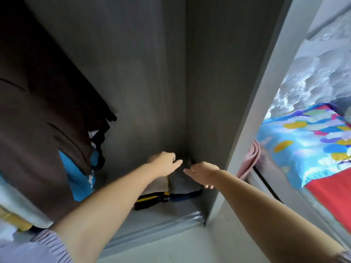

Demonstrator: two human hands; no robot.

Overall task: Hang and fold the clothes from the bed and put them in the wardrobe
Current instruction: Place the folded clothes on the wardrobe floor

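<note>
Both my arms reach down into the right corner of the grey wardrobe (144, 76). My left hand (164, 161) and my right hand (203, 174) hover just above a folded grey garment (182, 182) that tops a stack on the wardrobe floor. Fingers of both hands look relaxed and hold nothing. Beside the grey piece lies a beige folded garment (157, 185). Under them show a black and yellow folded garment (152, 200) and a dark blue one (183, 196).
Hanging clothes fill the wardrobe's left: a brown garment (41, 114) and a bright blue one (76, 179). The sliding-door track (171, 224) runs along the front. To the right stands the bed with a colourful sheet (307, 141), a red cover (334, 194) and a pink cloth (250, 160).
</note>
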